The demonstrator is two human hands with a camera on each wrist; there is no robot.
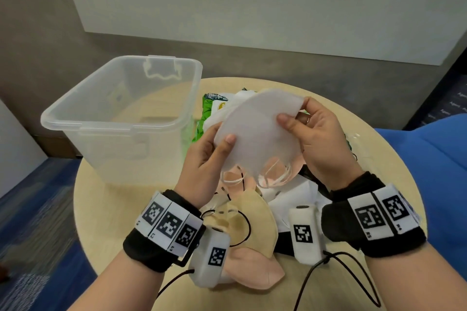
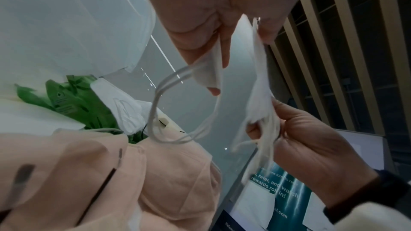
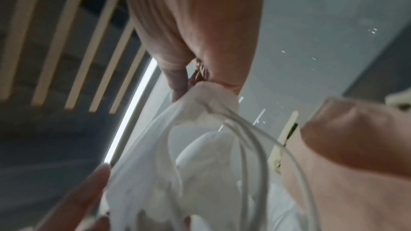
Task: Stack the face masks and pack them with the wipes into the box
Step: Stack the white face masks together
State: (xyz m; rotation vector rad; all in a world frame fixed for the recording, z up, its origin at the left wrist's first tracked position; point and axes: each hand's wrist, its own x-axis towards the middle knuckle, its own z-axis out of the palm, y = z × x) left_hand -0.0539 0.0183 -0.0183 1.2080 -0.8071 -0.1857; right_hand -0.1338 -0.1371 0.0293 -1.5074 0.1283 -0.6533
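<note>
The round bench (image 1: pixel 106 209) fills the lower middle of the head view, and the clear box (image 1: pixel 121 108) stands open at its upper left. At centre both hands hold the white face masks (image 1: pixel 257 131) in the air: the left hand (image 1: pixel 204 159) pinches the lower left edge and the right hand (image 1: pixel 318 139) pinches the upper right. Loose pink and beige masks (image 1: pixel 252 225) lie below, and the green wipes pack (image 1: pixel 209 113) lies behind. The dangling ear loops (image 1: pixel 275 171) could snag the pile beneath and drag it, and a light grip may let the layers slide askew.

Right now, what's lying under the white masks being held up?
Under the white masks, on the table, lie peach and tan masks and white ones. Behind them is a green wipes pack, mostly covered.
</note>
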